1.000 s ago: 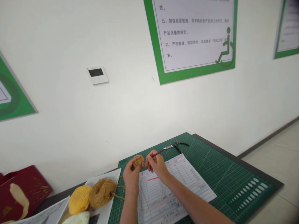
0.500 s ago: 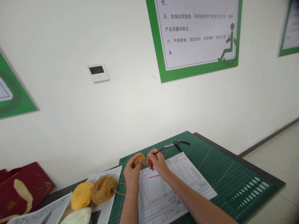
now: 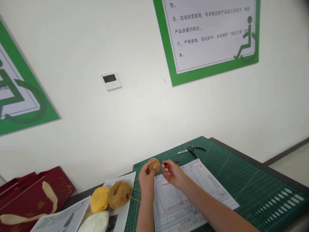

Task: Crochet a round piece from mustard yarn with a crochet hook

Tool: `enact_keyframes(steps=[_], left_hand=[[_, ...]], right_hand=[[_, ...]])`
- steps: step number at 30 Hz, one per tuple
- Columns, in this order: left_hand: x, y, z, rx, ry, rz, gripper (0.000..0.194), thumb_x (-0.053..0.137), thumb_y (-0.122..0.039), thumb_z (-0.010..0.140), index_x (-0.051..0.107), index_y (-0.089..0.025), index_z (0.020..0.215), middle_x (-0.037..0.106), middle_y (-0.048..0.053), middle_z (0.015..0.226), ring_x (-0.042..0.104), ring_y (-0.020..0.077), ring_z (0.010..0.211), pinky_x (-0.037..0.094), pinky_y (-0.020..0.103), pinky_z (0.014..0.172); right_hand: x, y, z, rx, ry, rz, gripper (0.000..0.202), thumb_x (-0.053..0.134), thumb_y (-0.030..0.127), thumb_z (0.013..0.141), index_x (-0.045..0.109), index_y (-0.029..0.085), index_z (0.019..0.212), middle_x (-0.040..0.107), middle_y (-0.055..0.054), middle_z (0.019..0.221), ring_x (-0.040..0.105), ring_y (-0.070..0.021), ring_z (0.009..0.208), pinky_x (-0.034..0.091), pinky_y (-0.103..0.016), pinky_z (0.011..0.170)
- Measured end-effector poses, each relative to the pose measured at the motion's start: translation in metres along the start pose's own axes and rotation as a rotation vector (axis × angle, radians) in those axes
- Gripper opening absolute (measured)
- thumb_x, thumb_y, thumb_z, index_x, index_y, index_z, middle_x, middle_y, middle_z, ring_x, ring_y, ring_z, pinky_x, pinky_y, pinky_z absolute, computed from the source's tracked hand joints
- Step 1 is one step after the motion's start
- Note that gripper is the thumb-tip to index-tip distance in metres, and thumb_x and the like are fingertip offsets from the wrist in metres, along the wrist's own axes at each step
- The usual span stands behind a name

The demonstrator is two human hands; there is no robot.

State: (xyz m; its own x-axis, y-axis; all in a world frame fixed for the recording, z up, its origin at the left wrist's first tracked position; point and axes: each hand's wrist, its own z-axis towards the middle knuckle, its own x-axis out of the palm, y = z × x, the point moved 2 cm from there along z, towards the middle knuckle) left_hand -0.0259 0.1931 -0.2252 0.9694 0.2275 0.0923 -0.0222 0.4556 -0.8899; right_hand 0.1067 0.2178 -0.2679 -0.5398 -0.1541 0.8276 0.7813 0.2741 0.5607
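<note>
My left hand pinches a small round piece of tan crochet work between thumb and fingers. Close on its right, my right hand grips a thin crochet hook with a dark handle, its metal tip reaching to the edge of the piece. The exact stitch at the tip is too small to make out. Loose tan strands run from near my left wrist to a tan yarn ball. Beside that ball sit a yellow yarn ball and a pale, whitish one.
A printed form lies under my hands on the green cutting mat. Farther back are pliers, a small tube and a dark slim tool. A dark red bag stands at left, against the wall.
The view has turned, so the scene sits farther right. My right hand has tipped the hook from slanting upward to nearly level. My left hand keeps its hold.
</note>
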Motion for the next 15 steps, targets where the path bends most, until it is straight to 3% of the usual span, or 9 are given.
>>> enact_keyframes(steps=[7, 15], left_hand=[[0.0025, -0.002, -0.0003, -0.018, 0.066, 0.097, 0.027, 0.064, -0.031, 0.093, 0.065, -0.017, 0.117, 0.069, 0.009, 0.114, 0.069, 0.0219, 0.09, 0.06, 0.041, 0.074], [-0.0006, -0.0007, -0.0023, -0.005, 0.058, 0.214, 0.028, 0.064, -0.031, 0.093, 0.064, -0.017, 0.118, 0.069, 0.009, 0.116, 0.069, 0.0222, 0.091, 0.06, 0.041, 0.075]], right_hand=[[-0.0031, -0.0002, 0.0039, -0.003, 0.06, 0.051, 0.028, 0.062, 0.033, 0.096, 0.062, 0.016, 0.118, 0.068, -0.007, 0.112, 0.069, -0.0185, 0.088, 0.06, -0.036, 0.074], [0.0016, -0.0014, -0.0006, -0.198, -0.029, -0.176, 0.027, 0.061, 0.035, 0.096, 0.063, 0.016, 0.115, 0.068, -0.006, 0.105, 0.068, -0.0164, 0.081, 0.059, -0.033, 0.069]])
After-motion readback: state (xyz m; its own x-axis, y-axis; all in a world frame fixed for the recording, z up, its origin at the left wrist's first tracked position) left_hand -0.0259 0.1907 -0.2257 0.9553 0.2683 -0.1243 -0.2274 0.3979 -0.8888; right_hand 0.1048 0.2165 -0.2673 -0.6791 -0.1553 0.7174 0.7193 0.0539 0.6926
